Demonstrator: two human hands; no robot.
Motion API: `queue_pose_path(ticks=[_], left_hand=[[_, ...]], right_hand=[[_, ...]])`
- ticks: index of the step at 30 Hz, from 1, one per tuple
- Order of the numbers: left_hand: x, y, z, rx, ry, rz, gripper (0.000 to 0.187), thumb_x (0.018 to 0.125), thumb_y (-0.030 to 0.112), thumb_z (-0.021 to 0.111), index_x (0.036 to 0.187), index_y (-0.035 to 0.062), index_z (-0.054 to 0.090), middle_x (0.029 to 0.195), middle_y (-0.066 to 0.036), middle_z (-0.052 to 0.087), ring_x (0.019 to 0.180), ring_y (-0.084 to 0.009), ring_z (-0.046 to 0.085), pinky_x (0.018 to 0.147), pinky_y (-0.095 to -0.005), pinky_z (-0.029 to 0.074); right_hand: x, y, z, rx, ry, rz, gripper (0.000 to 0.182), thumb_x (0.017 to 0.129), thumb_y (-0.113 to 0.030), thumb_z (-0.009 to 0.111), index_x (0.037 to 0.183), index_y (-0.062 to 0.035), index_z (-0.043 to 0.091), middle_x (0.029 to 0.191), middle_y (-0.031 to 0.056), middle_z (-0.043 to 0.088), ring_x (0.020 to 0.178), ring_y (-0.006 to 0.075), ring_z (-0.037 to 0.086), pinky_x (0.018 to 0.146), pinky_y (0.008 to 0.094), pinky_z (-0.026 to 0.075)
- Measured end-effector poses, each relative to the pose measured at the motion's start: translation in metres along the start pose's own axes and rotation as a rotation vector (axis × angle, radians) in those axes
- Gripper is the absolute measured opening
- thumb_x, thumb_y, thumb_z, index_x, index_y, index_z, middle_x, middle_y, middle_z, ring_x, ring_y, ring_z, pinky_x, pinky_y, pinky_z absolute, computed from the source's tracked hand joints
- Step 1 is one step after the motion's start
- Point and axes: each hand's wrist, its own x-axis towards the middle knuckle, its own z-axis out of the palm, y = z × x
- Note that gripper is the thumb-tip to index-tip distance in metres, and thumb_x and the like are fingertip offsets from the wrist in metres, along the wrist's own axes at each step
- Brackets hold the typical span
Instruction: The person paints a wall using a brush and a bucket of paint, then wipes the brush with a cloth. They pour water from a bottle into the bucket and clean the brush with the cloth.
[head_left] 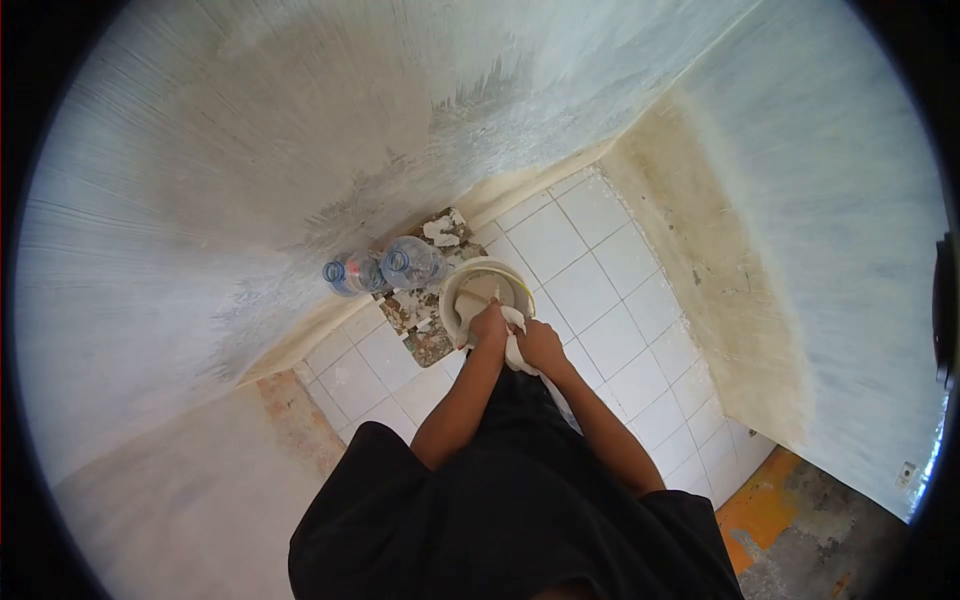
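Both of my hands meet low in front of my body, over the near rim of a round pale bucket (450, 312). My left hand (487, 327) is closed, with a bit of white showing above its fingers. Close beside it, my right hand (541, 347) is wrapped round a white cloth (514, 352), which bunches between the two hands and hangs down toward my dark clothing. Greyish-beige material (478, 292) shows inside the bucket, partly hidden by my left hand. The fingertips of both hands are mostly hidden.
Two clear plastic bottles with blue rims, a large one (418, 262) and a smaller one (352, 273), stand left of the bucket by a stained, rough slab (430, 343). White tiles (580, 290) cover the floor. A streaky painted wall (300, 130) rises ahead, another wall (830, 220) to the right.
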Motion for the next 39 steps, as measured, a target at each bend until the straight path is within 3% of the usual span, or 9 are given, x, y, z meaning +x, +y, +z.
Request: queue_pose_path(ticks=[5, 8, 14, 17, 23, 29, 32, 39], left_hand=[[-0.014, 0.011, -0.003, -0.051, 0.008, -0.018, 0.042, 0.082, 0.026, 0.069, 0.103, -0.0101, 0.065, 0.1, -0.022, 0.068, 0.084, -0.0301, 0.067, 0.073, -0.0379, 0.051], [0.004, 0.004, -0.003, 0.138, 0.014, 0.072, 0.043, 0.081, 0.027, 0.069, 0.102, -0.0108, 0.065, 0.097, -0.021, 0.068, 0.083, -0.0295, 0.067, 0.072, -0.0374, 0.051], [-0.002, 0.006, -0.004, -0.083, -0.046, 0.079, 0.042, 0.083, 0.028, 0.067, 0.099, -0.0103, 0.066, 0.095, -0.02, 0.068, 0.083, -0.0287, 0.066, 0.073, -0.0381, 0.05], [-0.009, 0.013, -0.008, 0.067, -0.026, 0.113, 0.035, 0.085, 0.029, 0.062, 0.08, -0.0055, 0.066, 0.077, -0.017, 0.066, 0.067, -0.0252, 0.065, 0.066, -0.0361, 0.05], [0.026, -0.007, -0.008, -0.207, -0.128, -0.125, 0.038, 0.085, 0.031, 0.063, 0.094, -0.0059, 0.067, 0.092, -0.018, 0.067, 0.08, -0.027, 0.065, 0.073, -0.0369, 0.051], [0.041, -0.026, -0.009, -0.451, -0.356, -0.126, 0.037, 0.089, 0.031, 0.062, 0.104, -0.0035, 0.063, 0.097, -0.013, 0.064, 0.085, -0.0261, 0.064, 0.075, -0.0382, 0.05], [0.029, -0.018, -0.007, -0.455, -0.296, -0.108, 0.031, 0.088, 0.024, 0.063, 0.101, -0.0047, 0.062, 0.093, -0.012, 0.062, 0.081, -0.0252, 0.063, 0.072, -0.0383, 0.051], [0.003, -0.003, -0.002, -0.402, -0.101, -0.066, 0.032, 0.083, 0.015, 0.068, 0.101, -0.0114, 0.06, 0.095, -0.015, 0.063, 0.08, -0.0256, 0.064, 0.069, -0.0378, 0.05]], right_hand=[[-0.001, -0.002, 0.0, 0.06, 0.013, 0.017, 0.053, 0.095, -0.044, 0.049, 0.094, 0.0069, 0.063, 0.088, 0.0294, 0.065, 0.084, 0.0453, 0.064, 0.076, 0.0511, 0.051], [0.002, 0.002, 0.004, 0.051, 0.03, 0.006, 0.053, 0.095, -0.045, 0.049, 0.095, 0.007, 0.063, 0.089, 0.0295, 0.065, 0.085, 0.045, 0.064, 0.077, 0.0508, 0.05], [0.0, -0.007, -0.006, 0.037, -0.053, 0.038, 0.051, 0.095, -0.044, 0.047, 0.102, 0.0039, 0.064, 0.095, 0.0264, 0.067, 0.091, 0.0427, 0.065, 0.082, 0.0503, 0.05], [-0.005, -0.012, -0.009, 0.075, -0.027, 0.027, 0.058, 0.096, -0.049, 0.042, 0.105, 0.005, 0.062, 0.096, 0.0276, 0.066, 0.092, 0.0441, 0.064, 0.083, 0.0505, 0.049], [-0.012, -0.022, -0.014, 0.039, -0.083, 0.045, 0.065, 0.096, -0.053, 0.044, 0.107, 0.0094, 0.059, 0.093, 0.0316, 0.065, 0.088, 0.0463, 0.064, 0.08, 0.0512, 0.049], [-0.011, -0.018, -0.014, -0.022, -0.062, 0.014, 0.049, 0.096, -0.042, 0.047, 0.114, 0.0021, 0.06, 0.09, 0.0276, 0.067, 0.087, 0.0425, 0.066, 0.078, 0.0513, 0.051], [-0.01, -0.014, -0.008, -0.029, 0.031, -0.024, 0.04, 0.095, -0.037, 0.05, 0.109, -0.0016, 0.062, 0.083, 0.0276, 0.066, 0.08, 0.0446, 0.065, 0.074, 0.0516, 0.051], [-0.002, -0.009, -0.012, -0.024, 0.014, -0.019, 0.032, 0.093, -0.032, 0.054, 0.103, -0.004, 0.065, 0.088, 0.0232, 0.068, 0.083, 0.0416, 0.066, 0.074, 0.0502, 0.052]])
